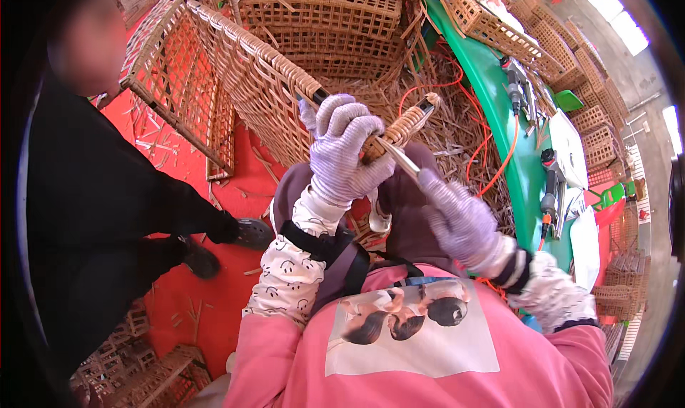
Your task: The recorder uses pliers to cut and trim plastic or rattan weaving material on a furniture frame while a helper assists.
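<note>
My left hand [342, 147], in a striped lavender glove, is closed around the wrapped edge [407, 126] of a woven wicker panel. The panel [250, 83] slants from the upper left down to my knees, its thick rim bound with cane. My right hand [460, 215], gloved alike and slightly blurred, is closed on a narrow, pale, blade-like tool [399, 157]. The tool's far end touches the wrapped edge beside my left fingers. Whether it is a knife or another flat tool, I cannot tell, as its handle is hidden in the glove.
A green table [485, 72] on the right bears power tools [549, 187] with orange hoses. Loose cane strips [446, 140] litter the ground. Wicker baskets [321, 22] stack ahead and on the right. A person in black [93, 208] stands close on the left, on red flooring [178, 301].
</note>
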Demonstrator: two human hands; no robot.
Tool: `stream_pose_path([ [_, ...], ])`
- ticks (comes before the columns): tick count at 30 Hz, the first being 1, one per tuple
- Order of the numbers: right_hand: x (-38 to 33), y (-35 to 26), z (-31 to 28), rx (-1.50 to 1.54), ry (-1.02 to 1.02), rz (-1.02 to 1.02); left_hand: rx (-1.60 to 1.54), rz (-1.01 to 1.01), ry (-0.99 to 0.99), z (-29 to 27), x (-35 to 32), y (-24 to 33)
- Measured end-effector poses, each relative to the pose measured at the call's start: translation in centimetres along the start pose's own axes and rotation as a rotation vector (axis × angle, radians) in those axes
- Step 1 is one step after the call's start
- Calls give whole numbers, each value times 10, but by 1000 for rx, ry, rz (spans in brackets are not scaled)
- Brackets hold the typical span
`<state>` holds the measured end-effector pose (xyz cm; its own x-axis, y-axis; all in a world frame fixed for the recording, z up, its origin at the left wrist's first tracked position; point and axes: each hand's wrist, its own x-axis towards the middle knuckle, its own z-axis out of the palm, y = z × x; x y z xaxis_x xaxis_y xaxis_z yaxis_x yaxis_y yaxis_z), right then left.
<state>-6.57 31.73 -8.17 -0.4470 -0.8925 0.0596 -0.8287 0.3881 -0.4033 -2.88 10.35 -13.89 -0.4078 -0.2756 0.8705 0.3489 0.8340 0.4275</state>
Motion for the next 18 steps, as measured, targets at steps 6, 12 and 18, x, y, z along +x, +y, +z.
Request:
stream_pose_path([
  [6,0,1,-23,368,68,-63,9,-16,-37,0,-1,4],
  [12,14,-13,-97,1065,-23,387,90,26,11,3,3,-3],
  [18,3,-16,-105,758,-356,490,64,10,22,3,1,-4],
])
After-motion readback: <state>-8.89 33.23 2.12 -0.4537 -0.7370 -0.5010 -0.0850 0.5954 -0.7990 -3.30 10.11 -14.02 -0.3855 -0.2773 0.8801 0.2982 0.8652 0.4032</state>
